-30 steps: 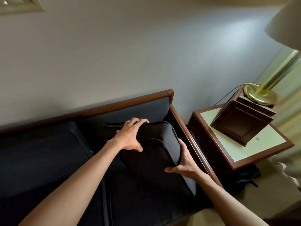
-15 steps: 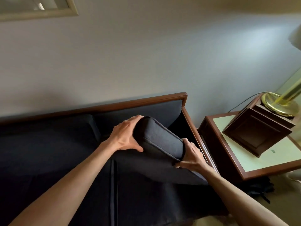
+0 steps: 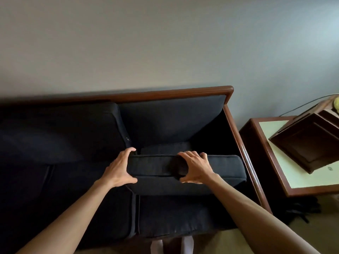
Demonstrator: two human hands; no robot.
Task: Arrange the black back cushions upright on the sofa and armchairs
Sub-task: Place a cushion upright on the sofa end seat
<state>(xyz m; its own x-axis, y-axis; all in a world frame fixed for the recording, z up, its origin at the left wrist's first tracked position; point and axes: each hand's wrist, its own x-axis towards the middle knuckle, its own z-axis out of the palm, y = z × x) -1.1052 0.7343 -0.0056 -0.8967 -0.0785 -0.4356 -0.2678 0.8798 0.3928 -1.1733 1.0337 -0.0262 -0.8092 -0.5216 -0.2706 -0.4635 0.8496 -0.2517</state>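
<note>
Against a plain grey wall stands the wood-framed black sofa (image 3: 201, 92). On its right-hand seat, the loose black rectangular fabric back cushion (image 3: 216, 167) is raised on edge, short of the backrest. The left hand (image 3: 119, 168) clamps its end, and the right hand (image 3: 196, 169) its top edge, fingers (image 3: 185, 154) curled over, probably to tip it upright.

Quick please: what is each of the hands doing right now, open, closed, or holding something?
Left hand: closed on the left end of the black back cushion.
Right hand: gripping the same cushion's top edge near its middle.
</note>
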